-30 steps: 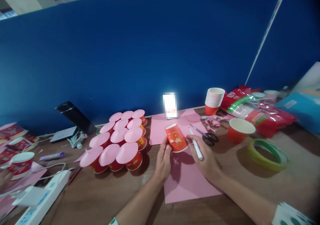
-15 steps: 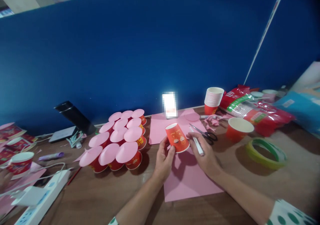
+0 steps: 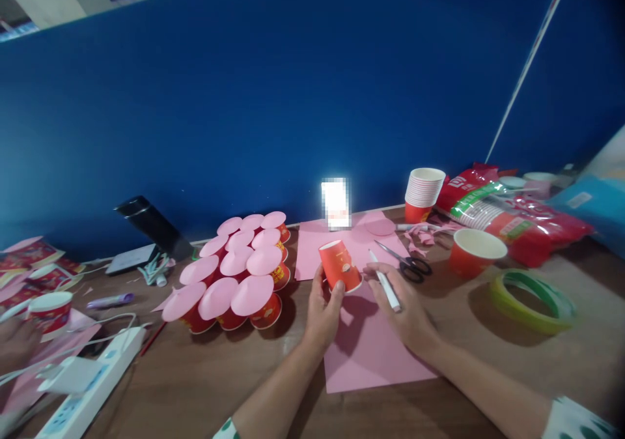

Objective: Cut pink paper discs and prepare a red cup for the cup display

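My left hand (image 3: 325,309) is closed around a red paper cup (image 3: 339,266), which it holds tilted above the pink paper (image 3: 374,357). In my right hand (image 3: 403,305) is a white marker (image 3: 387,285), gripped between the fingers and pointing up and to the left. The right fingertips are just beside the cup, with a small gap between. Behind the cup lies another pink sheet (image 3: 310,247) with a cut circle (image 3: 381,228) on it. Black-handled scissors (image 3: 414,268) rest right of my right hand.
Several red cups topped with pink discs (image 3: 252,294) stand at left. A cup stack (image 3: 424,195), a single cup (image 3: 476,253), green tape (image 3: 532,301) and a red bag (image 3: 517,214) are at right. A power strip (image 3: 92,387), black bottle (image 3: 151,227) and another person's hand (image 3: 19,344) are far left.
The cup has turned in my left hand, so its printed figures show less. My right fingers have come away from it slightly. The whole view has shifted a little.
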### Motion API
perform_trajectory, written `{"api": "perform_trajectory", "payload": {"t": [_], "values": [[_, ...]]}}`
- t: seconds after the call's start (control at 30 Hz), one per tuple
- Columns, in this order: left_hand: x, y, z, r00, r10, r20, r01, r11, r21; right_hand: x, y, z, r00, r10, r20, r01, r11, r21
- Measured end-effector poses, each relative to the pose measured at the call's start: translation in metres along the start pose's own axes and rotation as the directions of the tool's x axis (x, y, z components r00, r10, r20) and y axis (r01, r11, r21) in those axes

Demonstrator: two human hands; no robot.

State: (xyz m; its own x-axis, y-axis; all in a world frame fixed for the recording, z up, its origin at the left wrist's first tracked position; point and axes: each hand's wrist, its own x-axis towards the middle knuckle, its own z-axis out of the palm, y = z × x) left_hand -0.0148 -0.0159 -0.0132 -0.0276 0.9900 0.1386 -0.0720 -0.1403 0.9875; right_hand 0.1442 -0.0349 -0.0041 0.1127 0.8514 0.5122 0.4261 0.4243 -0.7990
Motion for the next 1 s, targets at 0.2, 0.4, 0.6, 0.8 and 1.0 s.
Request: {"api": "perform_trajectory", "payload": {"t": [0.2,0.4,0.6,0.8,1.0], "values": [[0.0006,0.0010,0.0001,1.000,0.007,0.018,-0.006,1.000,-0.029,-0.0005,-0.0033,-0.0010,0.997,-0.067,0.032,0.068,0.997,-0.029],[-0.0018,-0.0008,0.0012,0.995,0.002,0.099,0.013,0.988,-0.152,0.0031,-0.0008,-0.0024,1.000,-0.025,0.002,0.025,0.999,-0.046],[-0.0029,-0.0033,0.0014,0.993,-0.015,0.114,0.035,0.984,-0.174,0.0007,0.0028,-0.0009,0.998,-0.046,0.031,0.047,0.998,-0.039],[-0.0022,-0.0009,-0.0002,0.989,0.058,0.137,-0.035,0.985,-0.167,-0.0010,0.0007,-0.0016,0.997,-0.061,0.055,0.063,0.997,-0.045],[-0.0027,-0.0052,-0.0007,0.997,0.023,0.079,-0.008,0.983,-0.183,-0.0015,-0.0028,-0.0024,0.996,-0.056,0.076,0.061,0.996,-0.069]]}}
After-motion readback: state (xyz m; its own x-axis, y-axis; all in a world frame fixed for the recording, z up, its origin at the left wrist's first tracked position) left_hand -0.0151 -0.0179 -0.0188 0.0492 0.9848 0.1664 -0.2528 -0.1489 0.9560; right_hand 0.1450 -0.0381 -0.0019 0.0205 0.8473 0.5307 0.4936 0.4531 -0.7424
